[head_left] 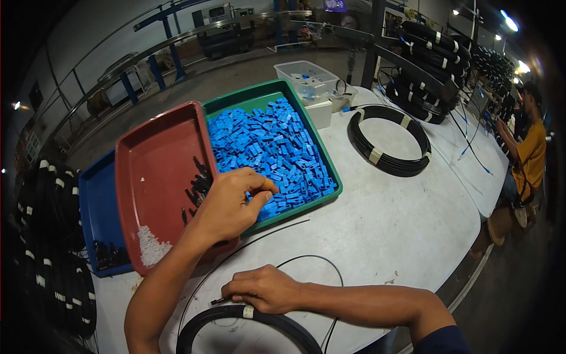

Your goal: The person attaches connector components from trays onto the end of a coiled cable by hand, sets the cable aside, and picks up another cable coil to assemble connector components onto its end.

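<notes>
My left hand point(239, 197) is over the near left part of a green tray point(335, 194) filled with small blue plastic pieces point(265, 147). Its thumb and forefinger are pinched together, with something orange-yellow showing at the fingertips; whether a blue piece is between them is hidden. Lower down, my right hand point(265, 289) is closed around the end of a thin black cable, whose dark tip point(218, 301) sticks out left of the fingers. Just below that hand lies a black cable coil point(259, 318) bound with pale tape, partly cut off by the lower edge.
Left of the green tray stand a red tray point(153, 159) with black parts and white bits, and a blue tray point(97, 206). A taped cable coil point(389, 162), a clear bin point(309, 79) and stacked coils point(427, 71) stand beyond. A person in yellow point(527, 153) is far right.
</notes>
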Tool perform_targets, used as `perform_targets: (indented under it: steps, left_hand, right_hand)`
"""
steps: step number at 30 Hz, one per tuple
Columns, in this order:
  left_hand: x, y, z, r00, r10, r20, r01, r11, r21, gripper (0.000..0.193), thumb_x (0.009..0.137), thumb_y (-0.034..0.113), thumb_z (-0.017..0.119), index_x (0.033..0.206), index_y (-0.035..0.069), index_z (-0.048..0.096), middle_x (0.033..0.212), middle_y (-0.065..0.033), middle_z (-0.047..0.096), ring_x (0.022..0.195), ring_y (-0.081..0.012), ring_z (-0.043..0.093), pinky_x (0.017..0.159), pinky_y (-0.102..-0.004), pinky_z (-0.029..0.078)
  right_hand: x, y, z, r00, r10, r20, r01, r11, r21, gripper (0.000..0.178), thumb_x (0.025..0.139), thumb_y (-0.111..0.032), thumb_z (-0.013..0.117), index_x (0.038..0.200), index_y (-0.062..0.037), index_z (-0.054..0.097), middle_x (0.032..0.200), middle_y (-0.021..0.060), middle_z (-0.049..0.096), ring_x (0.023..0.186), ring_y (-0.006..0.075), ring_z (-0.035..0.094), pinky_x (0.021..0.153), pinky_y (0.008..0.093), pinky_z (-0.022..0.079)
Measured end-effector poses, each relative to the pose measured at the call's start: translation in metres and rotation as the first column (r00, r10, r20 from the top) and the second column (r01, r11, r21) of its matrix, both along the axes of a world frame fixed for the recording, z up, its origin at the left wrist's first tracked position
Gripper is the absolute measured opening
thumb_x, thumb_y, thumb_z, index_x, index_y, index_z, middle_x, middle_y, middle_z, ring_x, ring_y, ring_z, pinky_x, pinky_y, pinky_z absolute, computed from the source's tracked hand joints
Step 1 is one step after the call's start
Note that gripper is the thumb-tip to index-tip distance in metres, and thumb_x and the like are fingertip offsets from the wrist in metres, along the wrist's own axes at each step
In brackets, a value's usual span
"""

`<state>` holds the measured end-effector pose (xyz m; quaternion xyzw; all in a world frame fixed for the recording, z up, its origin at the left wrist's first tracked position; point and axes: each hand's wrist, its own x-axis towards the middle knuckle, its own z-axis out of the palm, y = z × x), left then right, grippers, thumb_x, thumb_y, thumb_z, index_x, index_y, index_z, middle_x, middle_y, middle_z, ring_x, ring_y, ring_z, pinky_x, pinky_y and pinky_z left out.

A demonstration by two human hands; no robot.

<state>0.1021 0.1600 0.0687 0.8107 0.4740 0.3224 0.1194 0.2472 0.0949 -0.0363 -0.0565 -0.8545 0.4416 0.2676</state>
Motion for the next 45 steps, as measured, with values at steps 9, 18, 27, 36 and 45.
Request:
perform_targets:
  steps: [9,18,27,36,45]
  left_hand:
    - [-0.064,-0.114,-0.036,0.721,0.127,0.681,0.111,0.949,-0.294,0.014,0.101,0.016,0.065,0.104,0.003,0.059,0.107,-0.0083,0.065,0.101,-0.0139,0.065,0.085,-0.0281,0.055]
    - [-0.09,-0.173,-0.08,0.673,0.204,0.711,0.021,0.956,-0.293,0.015,0.103,0.017,0.063,0.108,0.003,0.057,0.099,-0.0082,0.069,0.088,-0.0143,0.067,0.079,-0.0278,0.054]
    - [-0.071,-0.186,-0.064,0.867,0.209,0.452,-0.141,0.974,-0.18,0.018,0.088,0.011,0.079,0.1,-0.001,0.075,0.078,-0.0062,0.072,0.064,-0.0084,0.06,0.059,-0.0261,0.048]
    - [-0.068,-0.186,-0.064,0.929,0.159,0.335,-0.184,0.982,0.044,0.013,0.083,0.007,0.079,0.093,-0.001,0.075,0.079,-0.0125,0.073,0.064,-0.0196,0.067,0.058,-0.0285,0.049]
    - [-0.07,-0.186,-0.064,0.95,0.12,0.289,-0.144,0.988,0.061,0.013,0.084,0.005,0.078,0.096,-0.001,0.076,0.085,-0.0148,0.074,0.072,-0.0244,0.071,0.063,-0.0324,0.054]
  right_hand:
    - [0.007,0.007,0.009,0.992,-0.109,-0.07,0.118,0.984,0.134,0.035,0.08,-0.001,0.065,0.114,-0.0084,0.07,0.092,0.0139,0.066,0.083,0.036,0.067,0.072,0.0428,0.055]
    - [0.008,0.007,0.024,0.991,-0.098,-0.093,0.125,0.925,0.359,0.04,0.078,0.003,0.07,0.117,-0.0093,0.071,0.09,0.0107,0.067,0.076,0.03,0.068,0.064,0.0399,0.054]
    - [0.008,0.001,0.031,0.991,-0.119,-0.059,0.132,0.862,0.49,0.04,0.077,0.009,0.07,0.114,-0.0073,0.074,0.096,0.0103,0.07,0.074,0.0259,0.07,0.059,0.0356,0.056]
    - [0.01,0.002,0.039,0.987,-0.158,0.02,0.105,0.742,0.662,0.073,0.059,0.003,0.073,0.128,-0.0183,0.069,0.093,0.003,0.066,0.065,0.0198,0.066,0.048,0.0328,0.052]
    - [0.01,0.001,0.04,0.989,-0.128,0.071,0.052,0.762,0.645,0.067,0.066,-0.003,0.073,0.129,-0.0218,0.06,0.089,0.0027,0.058,0.062,0.0235,0.062,0.048,0.0367,0.052]
